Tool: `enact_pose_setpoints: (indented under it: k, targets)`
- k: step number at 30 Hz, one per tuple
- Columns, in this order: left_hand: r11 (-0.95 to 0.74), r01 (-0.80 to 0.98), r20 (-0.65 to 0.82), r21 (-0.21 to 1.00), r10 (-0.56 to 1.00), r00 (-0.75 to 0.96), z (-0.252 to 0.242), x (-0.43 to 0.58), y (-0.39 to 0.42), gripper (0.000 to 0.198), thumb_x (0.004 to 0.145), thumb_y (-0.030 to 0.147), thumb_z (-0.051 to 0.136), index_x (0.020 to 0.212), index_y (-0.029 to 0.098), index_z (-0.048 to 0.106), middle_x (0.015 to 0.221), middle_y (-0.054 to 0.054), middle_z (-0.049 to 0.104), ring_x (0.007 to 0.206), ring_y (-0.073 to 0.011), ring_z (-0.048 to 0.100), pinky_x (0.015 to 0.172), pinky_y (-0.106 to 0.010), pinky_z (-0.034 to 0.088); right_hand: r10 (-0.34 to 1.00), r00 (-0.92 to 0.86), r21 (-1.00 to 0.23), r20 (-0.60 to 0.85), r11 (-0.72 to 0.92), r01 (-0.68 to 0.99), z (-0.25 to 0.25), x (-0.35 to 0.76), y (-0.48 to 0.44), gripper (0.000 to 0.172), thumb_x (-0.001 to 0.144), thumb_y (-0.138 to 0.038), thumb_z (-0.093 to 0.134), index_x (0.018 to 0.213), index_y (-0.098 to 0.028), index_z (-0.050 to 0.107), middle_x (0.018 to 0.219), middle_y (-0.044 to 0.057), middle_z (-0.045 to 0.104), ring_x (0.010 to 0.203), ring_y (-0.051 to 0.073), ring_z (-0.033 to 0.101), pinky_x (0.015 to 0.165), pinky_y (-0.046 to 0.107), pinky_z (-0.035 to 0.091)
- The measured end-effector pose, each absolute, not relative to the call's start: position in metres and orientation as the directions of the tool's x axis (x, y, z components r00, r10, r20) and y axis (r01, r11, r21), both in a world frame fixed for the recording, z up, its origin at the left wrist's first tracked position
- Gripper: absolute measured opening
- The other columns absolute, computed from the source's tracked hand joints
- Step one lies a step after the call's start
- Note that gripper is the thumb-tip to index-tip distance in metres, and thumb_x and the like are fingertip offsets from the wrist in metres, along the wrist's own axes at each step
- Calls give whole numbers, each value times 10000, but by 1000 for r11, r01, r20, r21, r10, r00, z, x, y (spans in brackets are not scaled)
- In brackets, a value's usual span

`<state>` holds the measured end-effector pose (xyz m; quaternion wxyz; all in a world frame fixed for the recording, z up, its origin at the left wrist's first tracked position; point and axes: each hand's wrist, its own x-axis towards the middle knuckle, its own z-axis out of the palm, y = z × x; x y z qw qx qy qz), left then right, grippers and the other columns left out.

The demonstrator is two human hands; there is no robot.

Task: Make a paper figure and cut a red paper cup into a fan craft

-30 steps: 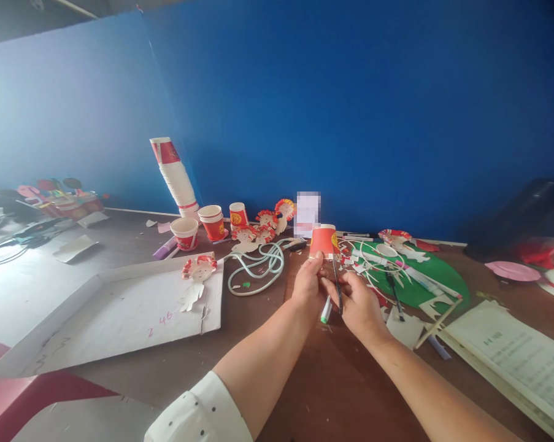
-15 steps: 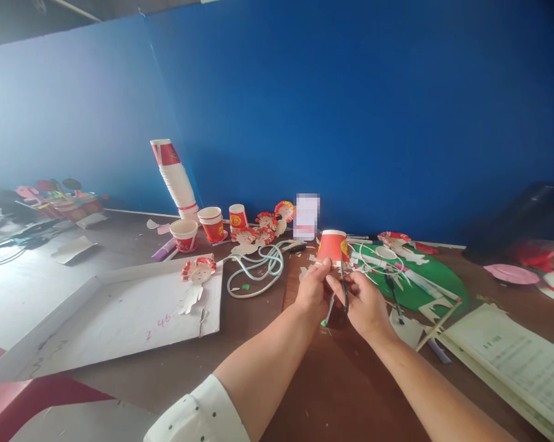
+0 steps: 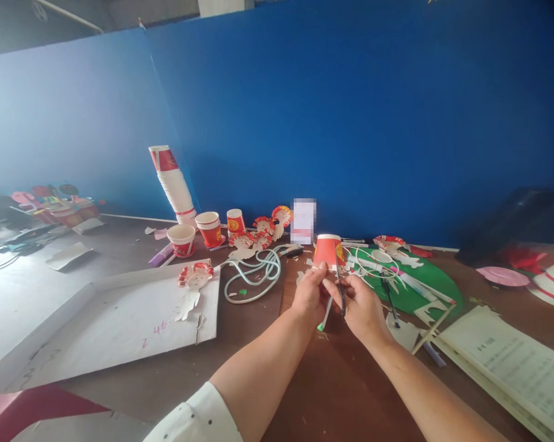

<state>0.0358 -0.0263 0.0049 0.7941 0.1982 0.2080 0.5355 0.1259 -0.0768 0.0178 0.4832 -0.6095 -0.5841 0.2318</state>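
My left hand is closed on the near edge of a red paper cup, its thumb lying against the cup. The cup has a white rim and a yellow print. In my right hand is a pair of dark scissors, the blades pointing up along the cup's right side. Whether the blades are apart cannot be made out. Just below my fingers a white strip with a green end shows on the brown table.
Leaning cup stack and several red cups stand at the back left. A white box lid holds a paper cutout. Pale cable lies left of my hands; a green disc and booklet lie right.
The view has shifted slightly, so the whole scene sits a little lower and to the left. Both hands keep their hold on the cup and the scissors.
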Motion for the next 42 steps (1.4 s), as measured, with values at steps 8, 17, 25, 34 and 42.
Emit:
enact_pose_setpoints:
  k: [8,17,25,34,42]
  targets:
    - [361,-702,-99,614,917,386,2,39,-29,348,689,428,730,743,178,495,552,22,537,397,-116,497,359,-218,364,929,247,-867,276,130,481,30,126,-78,414,743,-633,608,728,-228,524,520,-17,608,469,160,547,489,266,401]
    - [375,-710,-99,596,912,398,1,38,-28,328,696,401,733,739,180,495,586,16,556,423,-111,508,375,-219,368,915,235,-855,327,181,485,30,123,-81,426,754,-641,590,667,-238,484,490,-15,589,430,152,528,476,271,416]
    - [508,-685,-203,522,854,478,8,33,-26,338,727,427,709,678,143,533,566,-12,553,424,-100,481,410,-224,360,937,237,-908,256,149,392,31,126,-78,433,723,-650,617,710,-229,514,498,-22,586,433,158,554,468,269,430]
    - [465,-788,-296,403,881,369,8,25,-15,222,754,181,719,692,120,514,578,37,448,438,-15,380,382,-110,276,954,240,-953,181,110,281,30,131,-76,448,698,-639,649,673,-220,493,488,-32,559,421,127,522,433,236,393]
    - [441,-762,-282,474,896,343,14,20,-15,237,734,183,742,704,125,514,600,42,438,446,-9,376,375,-98,262,952,254,-954,174,99,283,31,131,-75,432,709,-619,654,673,-216,500,482,-34,557,415,121,516,424,233,379]
